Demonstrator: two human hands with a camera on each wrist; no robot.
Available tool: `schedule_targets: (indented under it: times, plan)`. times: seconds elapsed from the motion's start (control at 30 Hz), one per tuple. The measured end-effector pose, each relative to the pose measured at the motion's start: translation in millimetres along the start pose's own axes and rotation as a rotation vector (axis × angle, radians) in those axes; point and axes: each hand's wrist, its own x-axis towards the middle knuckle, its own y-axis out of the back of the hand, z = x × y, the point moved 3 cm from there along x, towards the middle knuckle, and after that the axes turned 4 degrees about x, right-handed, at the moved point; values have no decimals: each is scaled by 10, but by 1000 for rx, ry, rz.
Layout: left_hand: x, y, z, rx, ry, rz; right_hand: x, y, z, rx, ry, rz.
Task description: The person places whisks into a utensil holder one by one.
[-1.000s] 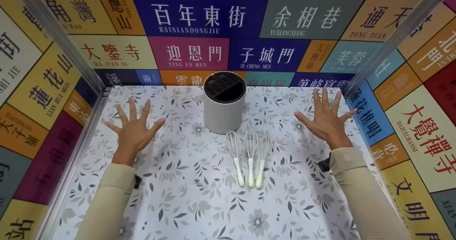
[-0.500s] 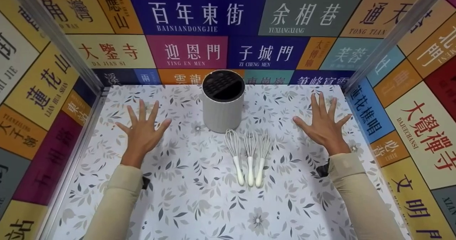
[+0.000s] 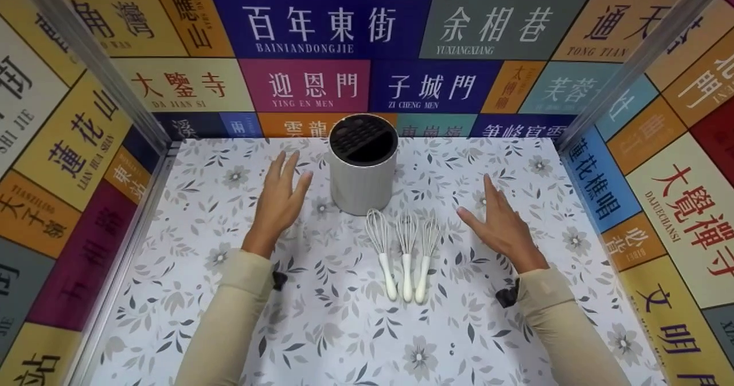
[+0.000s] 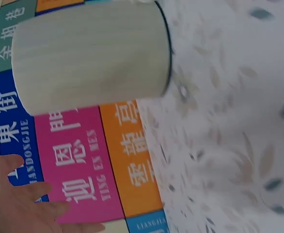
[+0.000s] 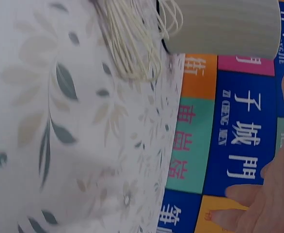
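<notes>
A round white utensil holder [image 3: 362, 185] with a black slotted top [image 3: 363, 139] stands upright at the back middle of the table. Just in front of it, three whisks with white handles lie side by side: a left whisk [image 3: 389, 277], a middle whisk [image 3: 407, 277] and a right whisk [image 3: 423, 277]. My left hand [image 3: 278, 199] is left of the holder, fingers extended, touching nothing. On the other side, my right hand [image 3: 504, 225] hovers right of the whisks with its fingers straight and nothing held. The left wrist view shows the holder's side [image 4: 93, 58]; whisk wires [image 5: 132, 43] appear in the right wrist view.
A white cloth with grey leaves and flowers [image 3: 321, 328] covers the table. Panels with colourful Chinese signs [image 3: 321, 19] enclose the back and both sides. Clear upright edges [image 3: 109, 76] stand at the corners.
Both hands have moved inward, the left one farther to the right toward the holder. Their widely spread fingers have drawn closer together and the hands have turned. Holder and whisks stay in place.
</notes>
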Motion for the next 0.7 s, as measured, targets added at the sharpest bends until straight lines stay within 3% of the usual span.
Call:
schedule_targets:
  times: [0.17, 0.3, 0.5, 0.7]
  plan:
    - [199, -142, 277, -185, -53, 8, -79, -177, -102, 90, -12, -30]
    - [333, -230, 401, -283, -36, -1, -153, -336, -169, 151, -12, -35]
    - [461, -312, 491, -374, -1, -14, -250, -576, -216, 219, -40, -55]
    - [522, -392, 526, -383, -18, -18, -316, -799, -216, 214, -92, -47]
